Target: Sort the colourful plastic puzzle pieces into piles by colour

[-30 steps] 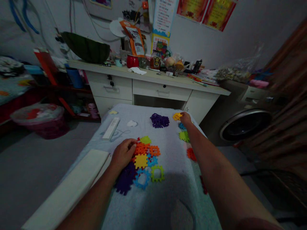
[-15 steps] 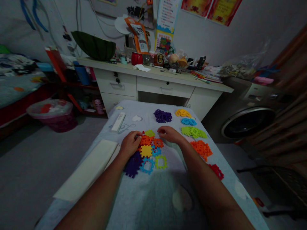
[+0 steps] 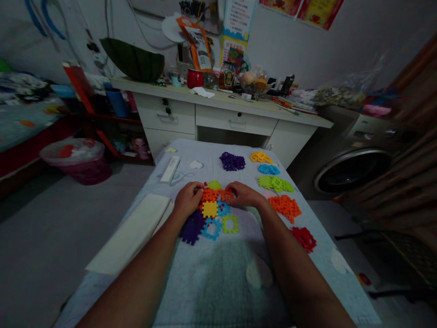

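Note:
A mixed pile of interlocking plastic tiles lies on the cloth-covered table. My left hand (image 3: 187, 200) rests against its left side, fingers curled in beside the orange tiles (image 3: 209, 196); what they pinch, if anything, is hidden. On the other side, my right hand (image 3: 243, 194) closes its fingers and thumb on an orange square tile (image 3: 226, 196). Nearer me are a yellow tile (image 3: 210, 209), blue tiles (image 3: 212, 229), a hollow green tile (image 3: 230, 224) and purple tiles (image 3: 191, 228). A light-green tile (image 3: 215, 184) lies at the far side of the pile.
Sorted tiles form purple (image 3: 232, 161), yellow (image 3: 261, 157), blue (image 3: 268, 169), green (image 3: 275, 183), orange (image 3: 286, 207) and red (image 3: 303, 239) heaps. A long white box (image 3: 131, 234) and a smaller one (image 3: 170, 170) lie left. Behind stands a cluttered desk (image 3: 218, 98); a washing machine (image 3: 351, 155) is right.
My right hand has come down and left onto the orange tile, which it hung beside before. My left hand stays by the pile. The view has tilted slightly.

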`<state>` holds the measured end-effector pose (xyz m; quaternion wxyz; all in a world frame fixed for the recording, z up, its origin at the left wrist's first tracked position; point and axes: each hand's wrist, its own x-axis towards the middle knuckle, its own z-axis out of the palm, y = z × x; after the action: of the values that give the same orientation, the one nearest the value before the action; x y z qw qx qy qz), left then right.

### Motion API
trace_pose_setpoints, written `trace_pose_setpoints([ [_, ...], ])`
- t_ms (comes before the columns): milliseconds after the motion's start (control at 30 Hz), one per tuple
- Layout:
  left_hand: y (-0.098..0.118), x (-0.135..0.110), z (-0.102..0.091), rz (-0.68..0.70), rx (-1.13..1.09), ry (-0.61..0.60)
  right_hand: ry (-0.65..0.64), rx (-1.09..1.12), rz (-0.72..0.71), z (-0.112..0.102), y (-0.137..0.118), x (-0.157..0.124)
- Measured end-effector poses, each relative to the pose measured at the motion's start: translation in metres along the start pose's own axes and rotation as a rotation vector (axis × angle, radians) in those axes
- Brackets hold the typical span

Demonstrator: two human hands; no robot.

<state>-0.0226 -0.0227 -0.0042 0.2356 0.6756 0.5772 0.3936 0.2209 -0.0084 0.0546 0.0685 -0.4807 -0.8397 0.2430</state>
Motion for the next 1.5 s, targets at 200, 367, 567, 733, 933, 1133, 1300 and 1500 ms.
trace_pose_setpoints([
  [200,0.003,0.001,-0.001,0.014,0.011,0.021,0.036,0.179,0.079,-0.005,-0.002,-0.003],
  [367,0.001,0.001,-0.001,0.012,0.013,0.014,0.071,0.109,0.077,-0.008,0.001,-0.004],
  [567,0.000,0.002,0.000,0.015,0.009,-0.016,0.153,0.031,0.103,-0.019,0.008,-0.010],
  [733,0.000,0.002,0.000,-0.001,0.033,-0.015,0.188,-0.043,0.107,-0.043,0.022,-0.035],
  [933,-0.001,0.002,0.000,0.016,0.032,-0.018,0.150,-0.202,0.333,-0.067,0.053,-0.088],
  [1133,-0.001,0.002,0.000,0.003,0.028,-0.001,0.136,-0.310,0.380,-0.062,0.066,-0.115],
  [1300,0.001,0.000,-0.002,-0.016,0.021,0.019,0.106,-0.379,0.428,-0.054,0.062,-0.113],
  [1500,0.006,-0.002,-0.006,-0.052,-0.015,-0.015,0.190,-0.299,0.368,-0.040,0.040,-0.100],
])
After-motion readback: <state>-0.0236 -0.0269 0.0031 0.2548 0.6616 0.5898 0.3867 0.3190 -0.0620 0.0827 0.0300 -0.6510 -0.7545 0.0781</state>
